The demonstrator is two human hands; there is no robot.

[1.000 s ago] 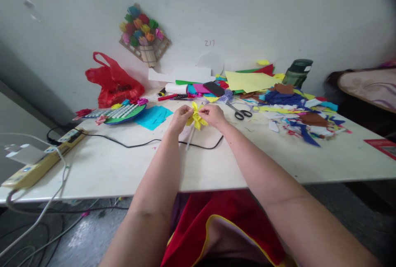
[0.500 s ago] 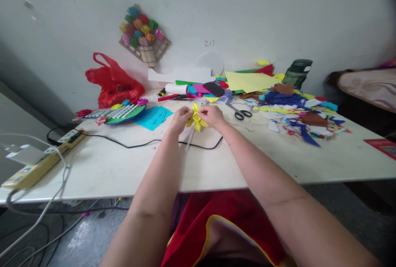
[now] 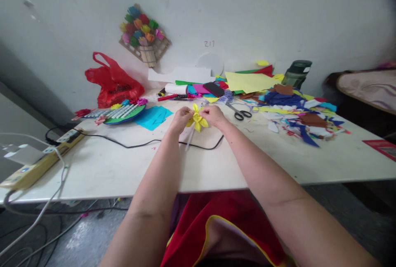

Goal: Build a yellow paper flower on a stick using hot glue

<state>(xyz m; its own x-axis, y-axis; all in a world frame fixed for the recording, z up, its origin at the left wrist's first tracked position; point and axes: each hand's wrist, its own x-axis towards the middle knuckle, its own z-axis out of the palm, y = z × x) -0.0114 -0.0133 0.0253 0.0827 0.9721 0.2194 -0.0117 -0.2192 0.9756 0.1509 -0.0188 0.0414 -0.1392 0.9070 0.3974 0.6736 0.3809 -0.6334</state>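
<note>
A yellow paper flower [image 3: 198,119] with several pointed petals is held just above the table between my two hands. My left hand [image 3: 180,119] pinches a petal on its left side. On the right, the fingers of my right hand [image 3: 214,116] are closed on an upper petal. A thin whitish stick [image 3: 189,138] slants down from beneath the flower, over a black cable [image 3: 207,148]. Black-handled scissors [image 3: 242,114] lie to the right of my right hand. Left of my left hand are blue paper sheets [image 3: 154,118].
A red plastic bag [image 3: 115,83] and a round green board with paper flowers [image 3: 123,114] stand on the left. Paper scraps [image 3: 306,114] pile up on the right, before a green bottle [image 3: 297,73]. A power strip [image 3: 37,166] sits at the left edge.
My right fingers have shifted slightly to the right along the flower, and a little more of its petals shows. My left hand keeps its pinch.
</note>
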